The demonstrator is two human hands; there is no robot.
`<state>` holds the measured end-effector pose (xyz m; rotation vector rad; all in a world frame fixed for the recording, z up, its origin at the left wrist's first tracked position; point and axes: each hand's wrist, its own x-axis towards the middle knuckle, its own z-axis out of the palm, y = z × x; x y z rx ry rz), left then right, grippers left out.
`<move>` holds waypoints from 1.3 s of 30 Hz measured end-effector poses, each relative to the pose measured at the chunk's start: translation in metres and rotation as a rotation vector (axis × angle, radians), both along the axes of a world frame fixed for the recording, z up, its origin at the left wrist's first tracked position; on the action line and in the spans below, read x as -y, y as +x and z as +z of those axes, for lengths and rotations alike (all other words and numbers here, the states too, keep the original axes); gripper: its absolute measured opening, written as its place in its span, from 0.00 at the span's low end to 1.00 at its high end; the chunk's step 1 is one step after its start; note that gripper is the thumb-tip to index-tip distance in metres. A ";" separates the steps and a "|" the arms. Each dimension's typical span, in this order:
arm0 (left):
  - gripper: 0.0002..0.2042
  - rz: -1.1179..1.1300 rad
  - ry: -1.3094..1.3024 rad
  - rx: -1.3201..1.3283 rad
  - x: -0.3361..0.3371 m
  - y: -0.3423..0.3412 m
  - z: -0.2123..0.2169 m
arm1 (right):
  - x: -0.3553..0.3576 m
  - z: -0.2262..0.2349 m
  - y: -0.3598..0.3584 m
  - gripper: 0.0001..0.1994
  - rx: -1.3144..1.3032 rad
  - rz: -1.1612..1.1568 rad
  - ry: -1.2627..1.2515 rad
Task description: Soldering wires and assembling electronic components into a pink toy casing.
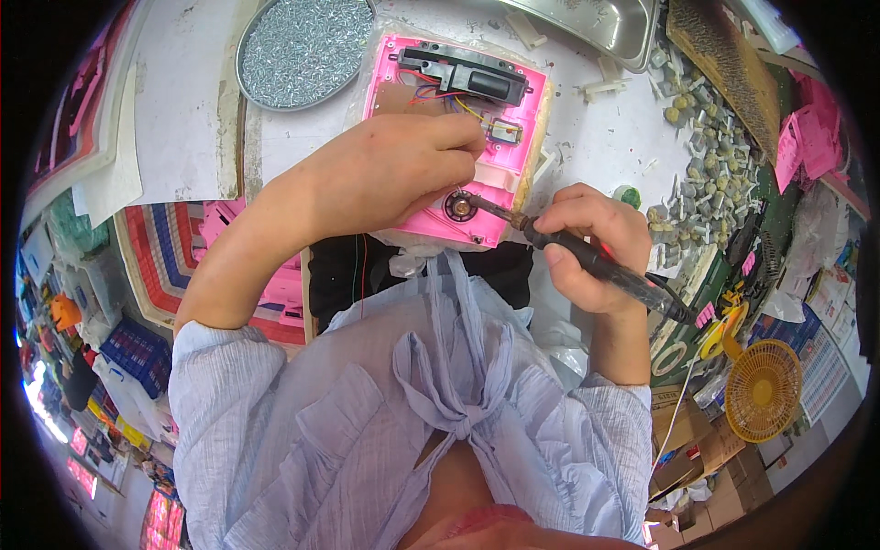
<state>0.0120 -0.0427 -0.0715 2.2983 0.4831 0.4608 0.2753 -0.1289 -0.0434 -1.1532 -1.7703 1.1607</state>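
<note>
- Pink plastic casing (513, 174), lying open on a white worktable (605, 137), sits at the centre of the scene, just beyond the person's chest.
- Inside the casing, a black module (467, 71) lies along the far edge, with red, blue and yellow wires (440, 95) running from it toward a small board (503, 131) on the right.
- A round black speaker (460, 205) is set in the casing's near edge.
- The left hand (394, 170) lies over the middle of the casing, fingers curled down onto its inner parts near the wires; whether it pinches anything cannot be told.
- The right hand (591, 243) is closed around the black handle of a soldering iron (596, 266), gripped like a pen, just right of the casing.
- The iron's metal tip points left and meets the speaker at the casing's near edge.
- Far left, a round metal tray of small screws (302, 46) rests on the table.
- Far right, a metal pan (596, 23) and a heap of small grey parts (706, 174) lie well apart from the hands.
- A yellow fan (763, 390) stands at near right, below the table's edge.
</note>
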 end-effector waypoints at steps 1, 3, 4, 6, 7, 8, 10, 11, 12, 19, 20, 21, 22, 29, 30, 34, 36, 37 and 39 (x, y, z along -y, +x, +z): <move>0.08 -0.003 0.006 -0.002 0.000 0.000 0.000 | 0.000 0.000 0.000 0.11 -0.005 -0.004 -0.011; 0.08 -0.011 0.019 -0.006 -0.001 0.000 0.000 | 0.001 0.001 0.000 0.10 -0.015 -0.013 -0.034; 0.08 -0.009 0.021 -0.009 -0.001 0.000 0.001 | 0.001 0.001 0.000 0.10 -0.020 -0.013 -0.026; 0.08 -0.005 0.027 -0.015 -0.001 0.000 0.001 | 0.000 0.002 0.001 0.10 -0.031 -0.015 -0.009; 0.08 -0.005 0.021 -0.015 -0.001 0.000 0.002 | 0.001 0.002 0.003 0.11 -0.038 -0.024 -0.001; 0.08 -0.006 0.016 -0.015 -0.001 0.000 0.002 | 0.003 0.001 0.006 0.11 -0.045 -0.034 0.007; 0.08 -0.001 -0.007 -0.004 -0.001 0.000 0.002 | 0.005 0.001 0.012 0.11 -0.062 -0.058 0.005; 0.08 0.004 -0.025 0.007 -0.001 0.000 0.002 | 0.007 0.002 0.014 0.11 -0.071 -0.073 -0.004; 0.08 0.010 -0.042 0.017 -0.001 0.000 0.001 | 0.008 0.003 0.016 0.11 -0.080 -0.089 -0.014; 0.07 0.017 -0.075 0.040 -0.001 -0.002 0.000 | 0.006 0.003 0.019 0.12 -0.067 -0.081 0.132; 0.08 0.015 -0.066 0.055 -0.001 -0.001 0.000 | 0.006 0.002 0.018 0.12 -0.073 -0.080 0.138; 0.08 0.013 -0.057 0.070 -0.001 -0.001 0.000 | 0.006 0.002 0.018 0.12 -0.078 -0.078 0.143; 0.08 0.018 -0.059 0.070 0.000 -0.001 0.001 | 0.006 0.003 0.018 0.12 -0.076 -0.079 0.141; 0.09 0.138 -0.107 0.122 0.006 0.001 -0.002 | 0.009 -0.001 0.025 0.12 -0.153 -0.158 0.160; 0.09 0.136 -0.133 0.118 0.005 0.001 -0.003 | 0.010 0.000 0.026 0.12 -0.169 -0.172 0.149; 0.09 0.083 -0.031 0.124 0.003 0.001 -0.003 | 0.009 0.001 0.026 0.12 -0.157 -0.160 0.173; 0.09 0.081 0.016 0.099 0.004 0.002 -0.001 | 0.009 0.002 0.025 0.12 -0.139 -0.140 0.160; 0.09 0.090 0.012 0.093 0.005 0.002 -0.001 | 0.009 0.001 0.023 0.12 -0.129 -0.130 0.163; 0.09 0.106 0.002 0.082 0.007 0.003 0.000 | 0.008 -0.001 0.019 0.12 -0.110 -0.110 0.170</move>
